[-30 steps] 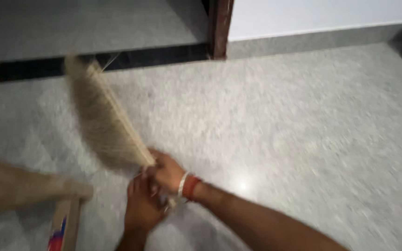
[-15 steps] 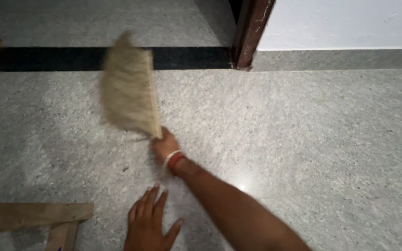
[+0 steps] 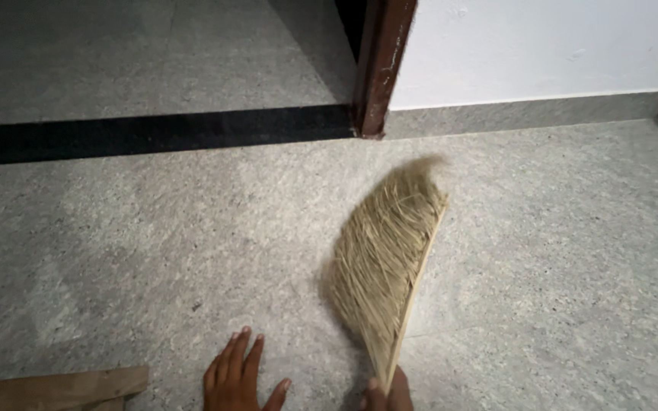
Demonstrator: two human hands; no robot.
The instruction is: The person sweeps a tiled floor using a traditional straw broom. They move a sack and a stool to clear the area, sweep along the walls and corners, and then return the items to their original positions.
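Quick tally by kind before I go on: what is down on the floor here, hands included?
Grass brooms: 1, the broom, held at its base by the right hand
Hands: 2, the left hand flat on the grey floor
Wooden planks: 1, the plank at lower left
Total: 4

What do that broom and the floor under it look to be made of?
The broom looks like dried grass or straw: pale tan, matte, fine loose strands fanning out. The floor seems polished granite or terrazzo, grey and speckled with a slight sheen; which one is unclear.
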